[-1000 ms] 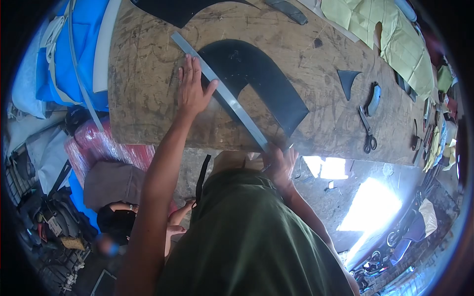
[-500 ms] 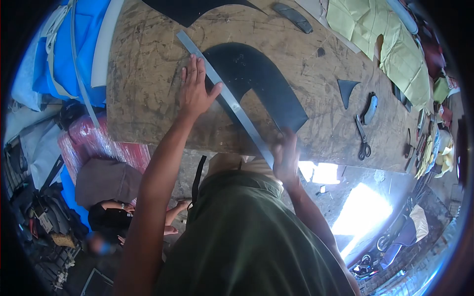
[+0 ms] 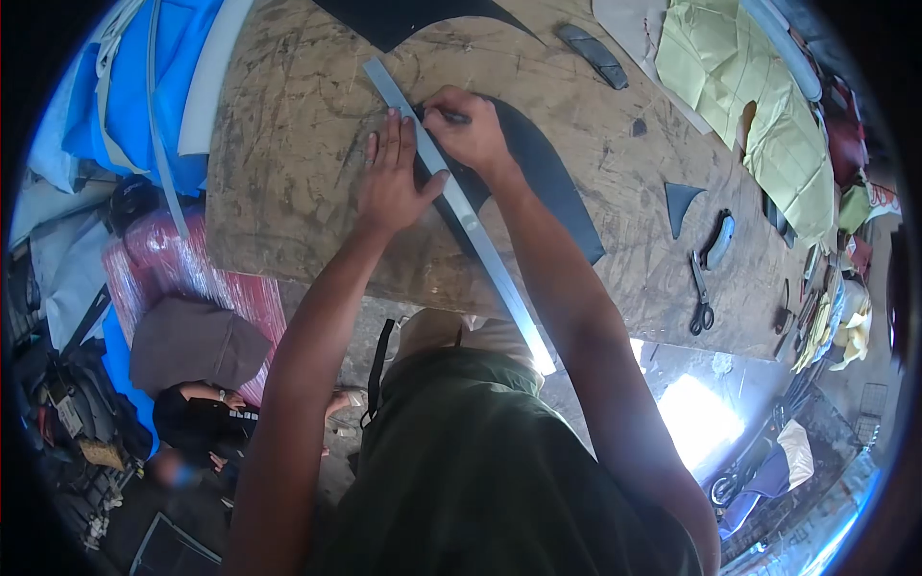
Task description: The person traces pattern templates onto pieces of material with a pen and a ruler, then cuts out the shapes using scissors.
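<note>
A long metal ruler (image 3: 461,208) lies diagonally over a curved black sheet piece (image 3: 545,163) on the wooden table. My left hand (image 3: 392,182) rests flat with fingers stretched, its fingertips and thumb pressing the ruler's left edge. On the ruler's other side, my right hand (image 3: 468,130) is closed around a dark, slim pen (image 3: 455,118), close to the ruler's upper part. The pen's tip is hard to make out. The ruler's lower end reaches past the table's near edge, and my right forearm covers part of the black piece.
On the worn wooden table (image 3: 288,144) lie scissors (image 3: 702,293), a blue-grey cutter (image 3: 718,240), a small black scrap (image 3: 682,206), a dark block (image 3: 593,56) and a larger black sheet (image 3: 413,19). Yellowish paper (image 3: 744,96) covers the right edge. A person (image 3: 202,422) sits lower left.
My right hand has moved from the ruler's lower end up to its upper part, now with a pen in its fingers. My left hand stays pressed on the ruler.
</note>
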A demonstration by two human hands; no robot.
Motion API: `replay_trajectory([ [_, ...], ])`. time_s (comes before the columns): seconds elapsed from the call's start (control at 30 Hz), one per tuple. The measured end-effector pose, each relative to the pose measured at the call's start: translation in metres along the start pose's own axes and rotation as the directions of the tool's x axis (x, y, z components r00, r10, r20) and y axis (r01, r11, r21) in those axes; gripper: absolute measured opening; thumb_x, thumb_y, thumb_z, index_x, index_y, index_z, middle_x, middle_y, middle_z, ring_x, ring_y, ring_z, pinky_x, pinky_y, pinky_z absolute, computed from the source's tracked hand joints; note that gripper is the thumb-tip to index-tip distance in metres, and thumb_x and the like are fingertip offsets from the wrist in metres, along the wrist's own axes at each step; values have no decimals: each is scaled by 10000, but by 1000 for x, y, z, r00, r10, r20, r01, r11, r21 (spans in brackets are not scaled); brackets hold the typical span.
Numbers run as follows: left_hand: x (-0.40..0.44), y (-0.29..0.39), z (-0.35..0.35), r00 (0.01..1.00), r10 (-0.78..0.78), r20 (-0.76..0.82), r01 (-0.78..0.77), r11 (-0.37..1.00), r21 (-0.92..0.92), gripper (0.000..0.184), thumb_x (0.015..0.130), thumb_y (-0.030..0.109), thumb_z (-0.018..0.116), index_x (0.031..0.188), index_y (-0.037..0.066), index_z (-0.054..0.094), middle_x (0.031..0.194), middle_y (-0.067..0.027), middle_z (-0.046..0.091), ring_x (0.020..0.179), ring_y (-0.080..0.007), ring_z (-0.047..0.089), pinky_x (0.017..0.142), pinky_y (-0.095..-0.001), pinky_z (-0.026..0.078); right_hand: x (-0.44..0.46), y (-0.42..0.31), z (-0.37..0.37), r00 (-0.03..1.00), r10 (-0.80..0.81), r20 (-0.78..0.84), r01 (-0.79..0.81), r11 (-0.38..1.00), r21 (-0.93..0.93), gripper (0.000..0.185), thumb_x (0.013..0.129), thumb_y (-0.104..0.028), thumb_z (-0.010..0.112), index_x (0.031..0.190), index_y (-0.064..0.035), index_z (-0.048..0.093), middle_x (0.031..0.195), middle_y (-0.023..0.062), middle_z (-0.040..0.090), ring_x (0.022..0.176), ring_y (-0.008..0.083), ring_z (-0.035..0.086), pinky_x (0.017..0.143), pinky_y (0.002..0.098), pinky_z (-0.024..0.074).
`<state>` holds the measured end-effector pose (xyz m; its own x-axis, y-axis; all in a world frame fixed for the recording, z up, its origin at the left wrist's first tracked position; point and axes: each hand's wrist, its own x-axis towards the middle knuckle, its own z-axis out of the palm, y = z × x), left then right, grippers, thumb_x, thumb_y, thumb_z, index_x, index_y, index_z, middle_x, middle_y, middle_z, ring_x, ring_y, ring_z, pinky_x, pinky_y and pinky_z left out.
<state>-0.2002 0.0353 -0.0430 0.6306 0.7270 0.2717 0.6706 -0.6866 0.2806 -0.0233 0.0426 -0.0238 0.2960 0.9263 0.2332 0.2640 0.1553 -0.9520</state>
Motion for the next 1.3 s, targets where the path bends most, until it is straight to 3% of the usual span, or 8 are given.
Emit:
replay_trajectory([
  [0.3,0,0,1,1000,10,-24,-10,1000,-3,955,911,523,654,1555,-108,338,1641,-346,284,1513,-444,358,1240,-551,258,-16,-19,-28,982,-29,184,64,980,-186,97,785,-111,702,815,-20,696,694,96,690,570,293,604,581,354,498],
  [0.53,-1,-1,3,1000,19,-18,-18,999,34,965,930,547,636,1571,-95,308,1646,-336,280,1526,-436,336,1244,-548,255,-87,-60,-75,940,136,314,-56,967,-249,64,821,-51,665,857,-22,708,719,77,672,586,218,563,605,308,471],
  [0.6,-1,-1,2,1000,20,-1,-20,998,58,968,937,552,630,1579,-88,292,1650,-331,276,1532,-432,326,1247,-546,251,-110,-65,-87,925,185,332,-87,953,-290,70,793,-78,673,829,-25,701,712,125,696,593,307,626,594,360,494],
  [0.67,-1,0,3,1000,25,14,-26,998,64,969,939,552,628,1583,-86,284,1652,-329,272,1535,-430,319,1249,-545,248,-138,-85,-99,936,299,186,-256,941,-223,87,803,-86,681,864,-36,717,730,120,688,599,300,617,598,361,492],
  [0.77,-3,-1,5,999,0,45,-4,995,97,973,945,549,624,1593,-79,259,1659,-322,261,1545,-425,298,1255,-541,239,-207,-86,-97,985,157,-71,-172,919,-355,184,811,-78,693,992,-68,726,879,121,691,734,297,630,675,363,509],
  [0.93,-6,-4,9,999,47,14,-47,997,54,929,980,533,598,1601,-64,252,1673,-305,242,1557,-431,262,1258,-586,198,-284,-85,-92,999,28,-18,-33,773,-634,315,804,-38,696,1116,-89,695,1060,120,664,893,309,615,777,375,517],
  [1.1,-4,21,-7,987,-19,162,-40,936,351,918,993,522,592,1609,-59,235,1685,-294,217,1561,-448,237,1250,-639,157,-308,-71,-114,997,58,-42,-70,904,-422,380,790,5,685,1160,-81,666,1171,140,644,978,316,594,835,388,511],
  [1.3,-5,95,8,992,91,84,-82,992,-96,934,1011,497,600,1611,-83,181,1681,-351,133,1569,-502,139,1232,-671,126,-345,-74,-171,993,-11,-119,-41,903,-427,309,793,15,681,1093,-57,668,1144,139,659,935,307,598,806,385,509],
])
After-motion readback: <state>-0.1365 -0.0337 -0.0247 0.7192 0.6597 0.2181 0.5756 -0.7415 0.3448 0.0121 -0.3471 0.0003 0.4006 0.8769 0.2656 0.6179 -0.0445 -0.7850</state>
